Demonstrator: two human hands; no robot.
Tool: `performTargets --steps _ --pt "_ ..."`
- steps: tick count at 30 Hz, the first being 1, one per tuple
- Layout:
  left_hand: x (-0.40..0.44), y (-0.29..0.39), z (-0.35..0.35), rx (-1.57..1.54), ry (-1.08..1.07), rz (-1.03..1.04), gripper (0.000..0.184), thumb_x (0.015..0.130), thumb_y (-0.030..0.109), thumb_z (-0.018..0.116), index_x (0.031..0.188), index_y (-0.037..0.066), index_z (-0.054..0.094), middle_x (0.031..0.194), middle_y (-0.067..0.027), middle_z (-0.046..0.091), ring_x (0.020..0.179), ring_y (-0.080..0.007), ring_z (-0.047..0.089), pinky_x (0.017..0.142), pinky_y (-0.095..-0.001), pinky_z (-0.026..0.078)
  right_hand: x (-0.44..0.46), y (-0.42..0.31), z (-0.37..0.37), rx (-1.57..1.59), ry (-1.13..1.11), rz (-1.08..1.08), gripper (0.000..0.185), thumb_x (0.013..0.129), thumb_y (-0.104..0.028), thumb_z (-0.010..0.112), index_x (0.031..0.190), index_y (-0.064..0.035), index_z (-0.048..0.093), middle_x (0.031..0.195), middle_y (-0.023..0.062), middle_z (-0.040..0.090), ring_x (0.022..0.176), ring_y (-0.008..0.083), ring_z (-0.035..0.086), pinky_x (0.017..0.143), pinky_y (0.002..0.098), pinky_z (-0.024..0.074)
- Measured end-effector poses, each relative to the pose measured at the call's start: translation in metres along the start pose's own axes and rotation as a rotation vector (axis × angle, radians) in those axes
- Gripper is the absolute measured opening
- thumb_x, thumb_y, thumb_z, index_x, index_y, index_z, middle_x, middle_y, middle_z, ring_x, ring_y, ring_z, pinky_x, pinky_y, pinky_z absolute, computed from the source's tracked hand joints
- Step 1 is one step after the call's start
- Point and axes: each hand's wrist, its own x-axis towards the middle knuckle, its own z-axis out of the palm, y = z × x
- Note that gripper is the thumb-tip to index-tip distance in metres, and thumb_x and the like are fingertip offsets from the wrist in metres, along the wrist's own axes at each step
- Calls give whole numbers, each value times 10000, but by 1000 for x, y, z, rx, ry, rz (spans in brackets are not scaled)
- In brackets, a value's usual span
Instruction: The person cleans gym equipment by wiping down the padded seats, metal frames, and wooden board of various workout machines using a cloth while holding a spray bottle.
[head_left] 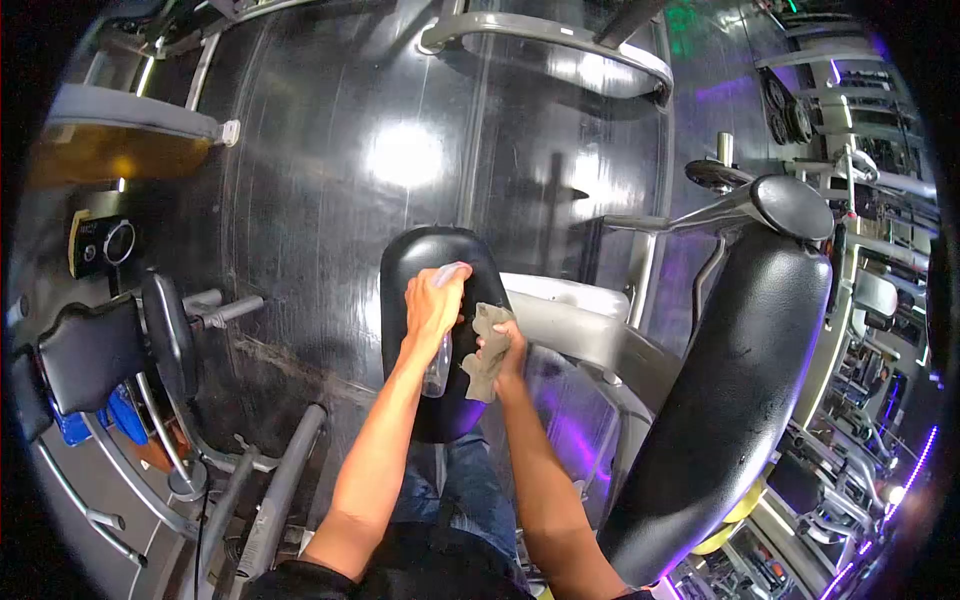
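Note:
My left hand (434,300) is wrapped round the top of a clear spray bottle (437,372), whose body hangs below the palm over a black padded seat (430,245). In my right hand (509,358) is a crumpled grey-beige cloth (486,350), held beside the bottle at the seat's right edge. Bottle and cloth are a little apart. The fingers of my left hand partly cover the bottle's head. Whether the cloth touches the seat cannot be told.
A long black padded backrest (735,390) slants along the right, joined to the seat by a grey metal frame (570,320). Machines with black pads (95,350) and metal tubes stand at the left. A curved metal bar (545,27) lies ahead on the dark floor (330,130).

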Motion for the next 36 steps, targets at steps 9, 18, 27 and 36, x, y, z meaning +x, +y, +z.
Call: performTargets --steps 9,18,27,36 --pt "-20 -26 -5 -340 -19 -124 464 904 449 619 962 7 747 699 -88 684 481 -163 616 466 -297 484 -7 -13 14 -3 96 112 350 723 -291 606 940 -19 643 672 104 597 517 220 578 456 337 479" --pt "8 -40 7 -469 -44 -263 610 926 516 512 965 -55 723 743 -143 724 587 -236 712 426 -340 547 1 -4 11 58 106 91 306 727 -277 608 903 -28 633 665 107 601 525 222 591 444 340 471" --pt "21 -48 11 -428 9 -361 548 908 452 542 869 -64 723 694 -133 721 476 -214 654 405 -321 506 -27 -28 14 -199 64 -35 296 833 -254 604 1032 -39 649 859 68 657 705 192 636 651 307 519" --pt "17 -48 11 -415 56 -365 538 908 453 586 840 -60 732 680 -126 719 468 -213 657 398 -326 507 49 -74 51 -1077 -11 -769 356 876 -247 734 1083 36 670 1056 153 675 1011 336 654 903 386 484"
